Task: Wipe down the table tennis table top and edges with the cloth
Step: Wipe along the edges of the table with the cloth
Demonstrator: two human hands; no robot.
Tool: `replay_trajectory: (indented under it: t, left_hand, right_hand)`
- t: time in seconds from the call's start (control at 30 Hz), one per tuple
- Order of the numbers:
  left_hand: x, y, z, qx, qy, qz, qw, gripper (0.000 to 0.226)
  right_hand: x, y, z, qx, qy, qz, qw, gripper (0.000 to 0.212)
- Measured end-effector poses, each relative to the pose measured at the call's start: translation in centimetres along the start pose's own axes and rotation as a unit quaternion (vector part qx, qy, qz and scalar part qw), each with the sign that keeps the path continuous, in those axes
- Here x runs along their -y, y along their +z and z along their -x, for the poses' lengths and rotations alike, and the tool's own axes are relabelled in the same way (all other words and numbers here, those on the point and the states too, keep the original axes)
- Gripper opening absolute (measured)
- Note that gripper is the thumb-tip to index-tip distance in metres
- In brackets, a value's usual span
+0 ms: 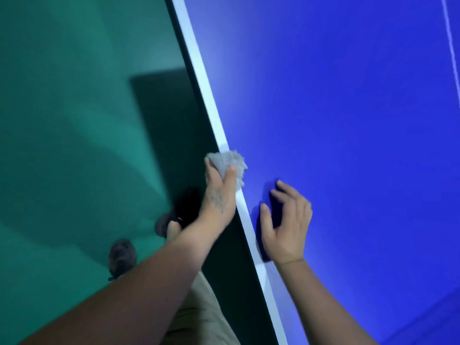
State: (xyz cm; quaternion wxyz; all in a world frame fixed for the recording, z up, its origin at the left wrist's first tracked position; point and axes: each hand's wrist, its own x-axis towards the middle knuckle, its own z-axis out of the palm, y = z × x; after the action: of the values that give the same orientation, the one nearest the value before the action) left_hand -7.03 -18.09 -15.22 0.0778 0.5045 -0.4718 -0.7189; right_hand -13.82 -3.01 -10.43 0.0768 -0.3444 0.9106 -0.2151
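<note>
The blue table tennis table top [348,133] fills the right of the view, with a white line [199,68] along its left edge running diagonally. My left hand [220,192] grips a bunched grey cloth [230,161] and holds it against that edge, wrapped over the white line and the dark side. My right hand [286,225] rests on the blue top just inside the edge, fingers loosely bent with the tips on the surface, holding nothing.
Green floor [74,145] lies to the left of the table, with the table's dark shadow on it. My feet in dark sandals [122,257] stand on the floor beside the table's edge. A thin white centre line [450,46] shows at far right.
</note>
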Motion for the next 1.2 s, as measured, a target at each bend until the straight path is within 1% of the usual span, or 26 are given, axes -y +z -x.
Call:
replay_trajectory:
  t: [0.07,0.13,0.17,0.23,0.3,0.37,0.43,0.53,0.57,0.63,0.73,0.77,0.83,0.87,0.93,1.0,1.03,1.13,1.2]
  left_hand:
    - [-0.9,-0.3,-0.4,0.010,-0.008,0.015,1.000,0.083]
    - [-3.7,-0.7,-3.0,-0.017,0.015,0.007,1.000,0.083]
    - [-5.7,-1.0,-5.0,-0.044,0.026,0.003,0.999,0.083]
    - [-9.7,-2.0,-9.1,-0.075,0.033,0.004,0.997,0.073]
    - [-11.9,-2.9,-12.0,-0.076,0.049,0.002,0.996,0.056]
    - [-12.2,-3.0,-13.2,-0.080,0.070,0.009,0.994,0.040]
    - [-11.4,-2.4,-12.3,-0.086,0.071,0.020,0.994,0.040]
    - [-8.4,-1.3,-9.2,-0.063,0.072,0.060,0.994,0.035]
    - [-7.4,-1.0,-8.2,-0.056,0.063,0.072,0.994,0.037]
    - [-6.3,-0.8,-6.7,-0.047,0.047,0.086,0.994,0.050]
    - [-6.6,-1.4,-6.5,-0.026,0.019,0.097,0.995,0.069]
    - [-7.1,-1.6,-6.9,-0.025,0.017,0.105,0.994,0.066]
    - [-8.7,-2.0,-8.6,-0.034,0.027,0.110,0.993,0.051]
    - [-9.6,-2.2,-10.0,-0.045,0.038,0.113,0.992,0.047]
    - [-12.0,-2.9,-13.0,-0.056,0.047,0.131,0.989,0.050]
    - [-14.3,-4.0,-15.5,-0.058,0.043,0.121,0.990,0.057]
    - [-15.2,-4.5,-16.3,-0.056,0.039,0.106,0.992,0.057]
    - [-16.4,-5.3,-17.9,-0.050,0.029,0.095,0.994,0.050]
    - [-17.0,-5.2,-17.6,-0.062,0.024,0.089,0.994,0.040]
  right_hand:
    - [1.7,0.6,-5.3,-0.001,-0.039,-0.016,0.999,0.038]
    - [3.6,1.5,-11.6,-0.009,-0.091,-0.016,0.996,0.042]
    - [4.5,2.2,-14.8,-0.017,-0.109,-0.018,0.994,0.044]
    - [6.8,3.7,-20.7,-0.019,-0.135,-0.031,0.990,0.045]
    - [9.1,5.0,-25.2,-0.017,-0.166,-0.023,0.986,0.045]
    - [11.4,6.1,-29.1,-0.001,-0.206,-0.017,0.978,0.046]
    - [13.3,7.2,-31.8,0.014,-0.230,-0.008,0.973,0.047]
    - [15.0,8.8,-34.0,0.051,-0.240,0.006,0.969,0.050]
    - [15.3,9.2,-34.4,0.066,-0.238,0.014,0.969,0.051]
    - [15.5,9.7,-34.9,0.093,-0.226,0.031,0.969,0.054]
    - [15.6,10.3,-35.0,0.089,-0.199,0.044,0.975,0.056]
    - [15.6,10.3,-35.0,0.083,-0.188,0.047,0.977,0.057]
    - [15.7,10.3,-35.0,0.076,-0.175,0.054,0.980,0.059]
    - [15.6,10.3,-35.1,0.075,-0.173,0.061,0.980,0.059]
    - [15.5,10.5,-35.4,0.069,-0.171,0.065,0.981,0.058]
    - [15.3,10.7,-35.6,0.055,-0.167,0.046,0.983,0.055]
    - [15.2,10.8,-35.7,0.047,-0.165,0.038,0.984,0.055]
    - [14.9,10.8,-35.8,0.039,-0.164,0.037,0.985,0.055]
    - [14.9,10.9,-35.9,0.039,-0.164,0.046,0.985,0.055]
